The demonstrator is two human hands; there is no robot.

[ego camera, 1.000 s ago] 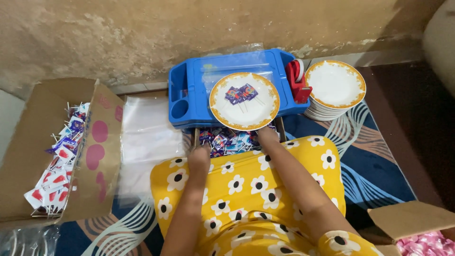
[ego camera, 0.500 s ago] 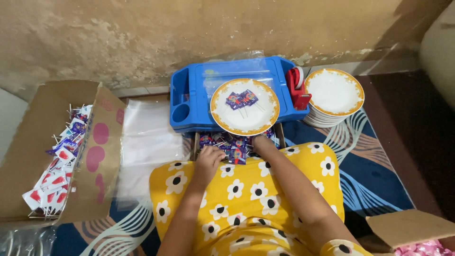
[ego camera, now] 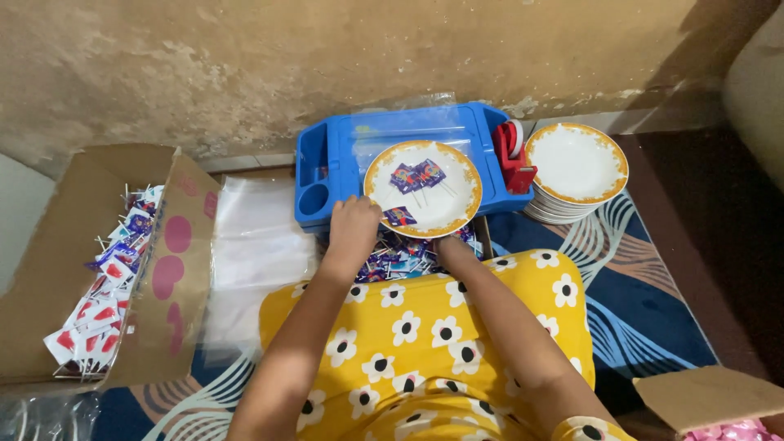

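Landmark: orange-rimmed plate (ego camera: pixel 422 188) sitting on the blue tray (ego camera: pixel 327 163). Change vs half a second ago: left hand (ego camera: pixel 353 230) has moved up from the lap to the plate's near-left rim, and a third wrapped lollipop (ego camera: pixel 398 216) now lies on the plate just beside that hand; earlier only the two wrapped lollipops (ego camera: pixel 416 175) at plate centre were there. My read: one more piece has just been put down, so the plate count is going up. Left hand is loosely curled, fingers over the rim; can't tell if it has any hold on the new piece. Right hand (ego camera: pixel 447 243) is just below the plate's near edge, down at the pile of wrapped lollipops (ego camera: pixel 400 260) on the floor mat; fingers mostly hidden, grip can't be told. Right of the plate: red tape dispenser (ego camera: pixel 513 155), then a stack of plates (ego camera: pixel 576 167), same pattern. Left of the plate: clear plastic bags (ego camera: pixel 253 245) flat on the floor, and further left an open cardboard box (ego camera: pixel 122 269) holding more wrapped lollipops. Yellow floral fabric (ego camera: pixel 441 343) covers the lap below the plate.
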